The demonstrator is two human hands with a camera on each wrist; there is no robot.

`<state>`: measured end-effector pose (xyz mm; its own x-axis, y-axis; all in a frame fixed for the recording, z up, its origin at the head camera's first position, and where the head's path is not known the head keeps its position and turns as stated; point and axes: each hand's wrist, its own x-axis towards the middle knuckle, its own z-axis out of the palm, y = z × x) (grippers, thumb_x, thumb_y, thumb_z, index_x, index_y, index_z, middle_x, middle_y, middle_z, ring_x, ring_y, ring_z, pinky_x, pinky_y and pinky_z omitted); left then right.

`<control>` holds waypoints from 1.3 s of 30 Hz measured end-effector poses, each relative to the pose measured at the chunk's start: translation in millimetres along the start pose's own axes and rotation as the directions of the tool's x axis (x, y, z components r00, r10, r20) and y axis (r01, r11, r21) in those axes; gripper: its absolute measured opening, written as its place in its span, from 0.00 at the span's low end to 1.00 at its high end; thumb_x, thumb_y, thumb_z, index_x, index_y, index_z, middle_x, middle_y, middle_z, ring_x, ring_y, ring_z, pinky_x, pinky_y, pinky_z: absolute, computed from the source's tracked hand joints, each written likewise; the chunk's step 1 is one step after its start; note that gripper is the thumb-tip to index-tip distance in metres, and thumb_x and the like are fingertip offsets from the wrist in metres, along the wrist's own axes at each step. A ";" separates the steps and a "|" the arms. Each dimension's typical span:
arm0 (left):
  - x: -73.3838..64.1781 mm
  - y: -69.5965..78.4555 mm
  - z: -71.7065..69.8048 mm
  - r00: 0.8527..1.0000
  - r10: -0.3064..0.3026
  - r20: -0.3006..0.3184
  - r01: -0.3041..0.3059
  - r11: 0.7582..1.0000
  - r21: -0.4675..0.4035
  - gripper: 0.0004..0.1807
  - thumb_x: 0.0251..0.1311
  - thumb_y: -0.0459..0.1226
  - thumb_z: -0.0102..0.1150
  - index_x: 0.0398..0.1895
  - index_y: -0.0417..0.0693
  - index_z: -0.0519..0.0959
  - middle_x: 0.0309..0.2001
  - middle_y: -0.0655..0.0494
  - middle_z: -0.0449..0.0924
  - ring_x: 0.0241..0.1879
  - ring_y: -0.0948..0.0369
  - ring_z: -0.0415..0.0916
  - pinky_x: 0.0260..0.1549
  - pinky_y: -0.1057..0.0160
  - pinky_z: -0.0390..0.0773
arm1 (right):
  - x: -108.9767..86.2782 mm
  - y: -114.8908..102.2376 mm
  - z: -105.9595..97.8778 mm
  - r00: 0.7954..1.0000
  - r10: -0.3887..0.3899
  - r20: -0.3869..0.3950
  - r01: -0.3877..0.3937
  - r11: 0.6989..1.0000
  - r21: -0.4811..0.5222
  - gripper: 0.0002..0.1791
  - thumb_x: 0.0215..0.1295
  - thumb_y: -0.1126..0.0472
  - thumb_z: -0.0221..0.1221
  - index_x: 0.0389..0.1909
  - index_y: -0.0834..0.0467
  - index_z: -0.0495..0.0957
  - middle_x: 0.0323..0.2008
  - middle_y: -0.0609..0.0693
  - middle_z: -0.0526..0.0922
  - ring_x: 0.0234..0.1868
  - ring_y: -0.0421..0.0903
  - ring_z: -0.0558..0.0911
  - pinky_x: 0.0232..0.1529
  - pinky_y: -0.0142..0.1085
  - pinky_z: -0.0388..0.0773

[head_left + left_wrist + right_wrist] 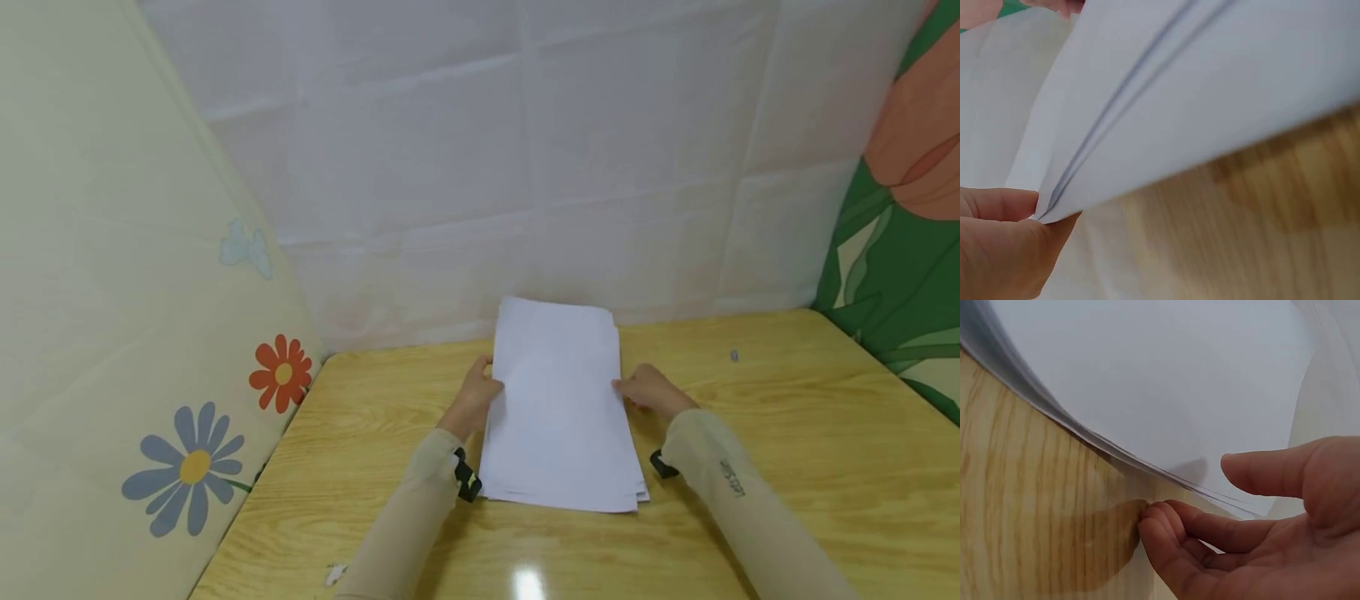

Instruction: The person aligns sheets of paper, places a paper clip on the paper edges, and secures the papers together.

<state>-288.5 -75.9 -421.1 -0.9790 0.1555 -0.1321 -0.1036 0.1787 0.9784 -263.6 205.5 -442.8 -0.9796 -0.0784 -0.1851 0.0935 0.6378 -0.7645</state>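
A stack of white paper (558, 408) slopes above the wooden table, its sheets slightly out of line at the near right corner. At the stack's left edge my left hand (474, 398) pinches the sheets, thumb on top and fingers beneath; the left wrist view shows the thumb (1004, 204) against the paper and small gaps between sheets. Beside the right edge is my right hand (654, 390). In the right wrist view its thumb (1266, 472) is over the paper, casting a shadow, with loosely bent fingers (1179, 534) below the edge and a gap between.
The wooden table (787, 433) meets a white cloth backdrop (420, 183) behind the paper. A small grey object (734, 356) lies at the back right. A small whitish scrap (335, 574) is near the left forearm. Flower-printed cloths stand on both sides.
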 end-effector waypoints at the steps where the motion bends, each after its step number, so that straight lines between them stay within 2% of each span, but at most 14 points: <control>1: 0.1 -0.6 -0.3 1.000 0.003 0.000 -0.003 1.000 -0.006 0.28 0.55 0.18 0.42 0.61 0.39 0.64 0.51 0.36 0.74 0.44 0.52 0.73 0.45 0.58 0.73 | 0.2 0.3 0.1 1.000 0.004 -0.001 -0.004 1.000 0.007 0.24 0.71 0.58 0.49 0.12 0.55 0.63 0.12 0.45 0.63 0.16 0.40 0.62 0.20 0.31 0.62; 6: -0.7 -0.9 -1.0 1.000 0.025 -0.015 -0.025 0.999 -0.030 0.28 0.56 0.18 0.42 0.62 0.39 0.62 0.51 0.35 0.74 0.44 0.52 0.73 0.46 0.56 0.74 | 2.5 -0.5 1.4 1.000 0.005 -0.020 -0.005 0.999 0.044 0.22 0.73 0.57 0.46 0.15 0.55 0.63 0.15 0.45 0.63 0.20 0.42 0.65 0.23 0.33 0.65; 10: -1.9 1.5 -2.1 0.999 0.032 -0.033 -0.034 0.998 -0.050 0.28 0.58 0.19 0.42 0.64 0.40 0.62 0.51 0.35 0.73 0.45 0.50 0.74 0.50 0.52 0.74 | 1.9 -3.3 1.4 0.997 -0.043 -0.072 0.050 0.994 0.099 0.20 0.73 0.58 0.46 0.18 0.59 0.66 0.17 0.46 0.63 0.23 0.43 0.65 0.25 0.34 0.65; 15: -3.6 6.7 -2.9 0.997 0.045 -0.064 -0.049 0.997 -0.056 0.27 0.59 0.20 0.42 0.62 0.41 0.62 0.52 0.37 0.74 0.46 0.51 0.74 0.52 0.52 0.72 | -1.8 -8.7 1.4 0.987 -0.097 -0.129 0.119 0.978 0.171 0.19 0.74 0.57 0.45 0.34 0.71 0.72 0.27 0.54 0.73 0.32 0.48 0.71 0.30 0.35 0.70; 17: -4.4 10.0 -2.3 0.995 0.051 -0.085 -0.055 0.997 -0.045 0.25 0.60 0.21 0.43 0.62 0.42 0.63 0.51 0.38 0.74 0.45 0.51 0.74 0.52 0.53 0.72 | -3.0 -11.4 1.2 0.981 -0.123 -0.149 0.151 0.970 0.190 0.21 0.75 0.57 0.44 0.43 0.75 0.71 0.35 0.60 0.75 0.37 0.51 0.73 0.34 0.37 0.72; 20: -6.1 16.0 -0.4 0.991 0.069 -0.115 -0.072 0.997 -0.021 0.24 0.62 0.23 0.43 0.62 0.41 0.65 0.51 0.38 0.74 0.46 0.51 0.74 0.51 0.52 0.74 | -4.5 -17.1 0.1 0.972 -0.155 -0.176 0.190 0.959 0.209 0.25 0.76 0.55 0.41 0.51 0.77 0.66 0.42 0.67 0.73 0.42 0.55 0.73 0.39 0.40 0.72; 22: -6.9 20.0 0.8 0.987 0.087 -0.136 -0.088 0.996 -0.004 0.23 0.64 0.24 0.43 0.63 0.40 0.65 0.53 0.37 0.74 0.48 0.49 0.75 0.52 0.51 0.74 | -5.1 -21.5 -0.8 0.967 -0.172 -0.190 0.213 0.951 0.224 0.27 0.77 0.54 0.39 0.55 0.77 0.63 0.47 0.69 0.72 0.46 0.57 0.72 0.43 0.42 0.72; 25: -8.1 25.2 1.6 0.978 0.131 -0.161 -0.131 0.991 0.015 0.24 0.64 0.24 0.43 0.64 0.36 0.66 0.58 0.36 0.73 0.54 0.47 0.73 0.57 0.50 0.71 | -6.5 -28.4 -3.1 0.953 -0.194 -0.231 0.247 0.941 0.232 0.26 0.78 0.52 0.38 0.57 0.75 0.59 0.49 0.68 0.69 0.47 0.57 0.70 0.45 0.44 0.70; 28: -10.0 29.7 1.8 0.965 0.188 -0.185 -0.187 0.982 0.020 0.22 0.65 0.23 0.43 0.63 0.34 0.67 0.59 0.37 0.72 0.57 0.48 0.71 0.58 0.51 0.69 | -8.4 -34.7 -4.8 0.926 -0.232 -0.297 0.302 0.929 0.216 0.23 0.78 0.53 0.37 0.54 0.72 0.58 0.44 0.66 0.66 0.45 0.56 0.67 0.42 0.42 0.67; 31: -12.5 34.1 1.9 0.943 0.261 -0.207 -0.265 0.964 0.010 0.20 0.64 0.22 0.43 0.59 0.32 0.68 0.54 0.36 0.75 0.52 0.51 0.74 0.53 0.54 0.73 | -9.8 -39.5 -5.6 0.884 -0.286 -0.370 0.372 0.909 0.186 0.21 0.78 0.54 0.38 0.50 0.71 0.58 0.40 0.63 0.65 0.41 0.55 0.66 0.39 0.41 0.65; 33: -15.1 37.2 1.8 0.926 0.309 -0.217 -0.318 0.948 -0.004 0.18 0.64 0.22 0.43 0.57 0.32 0.69 0.52 0.36 0.76 0.48 0.54 0.74 0.49 0.57 0.75 | -10.3 -42.7 -5.6 0.850 -0.326 -0.415 0.422 0.891 0.165 0.19 0.78 0.55 0.38 0.48 0.70 0.58 0.37 0.61 0.65 0.40 0.54 0.65 0.38 0.40 0.64; 35: -18.3 40.0 1.5 0.909 0.352 -0.223 -0.364 0.931 -0.016 0.17 0.64 0.22 0.43 0.56 0.31 0.69 0.50 0.35 0.77 0.45 0.56 0.75 0.45 0.60 0.76 | -11.4 -46.4 -5.3 0.807 -0.367 -0.463 0.473 0.871 0.135 0.17 0.78 0.56 0.39 0.47 0.70 0.58 0.36 0.61 0.66 0.38 0.53 0.66 0.37 0.39 0.64; 39: -24.5 43.7 -0.5 0.883 0.415 -0.218 -0.433 0.901 -0.036 0.16 0.66 0.23 0.43 0.56 0.33 0.68 0.52 0.37 0.77 0.45 0.57 0.74 0.44 0.62 0.75 | -17.2 -54.8 -3.9 0.721 -0.422 -0.549 0.550 0.831 0.083 0.13 0.77 0.59 0.41 0.43 0.68 0.58 0.30 0.57 0.65 0.33 0.50 0.65 0.32 0.36 0.62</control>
<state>-269.2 -72.3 -375.0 -0.9459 -0.0004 0.3245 0.3239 0.0590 0.9443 -252.6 174.9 -395.3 -0.8437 0.0948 0.5283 -0.4461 0.4236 -0.7884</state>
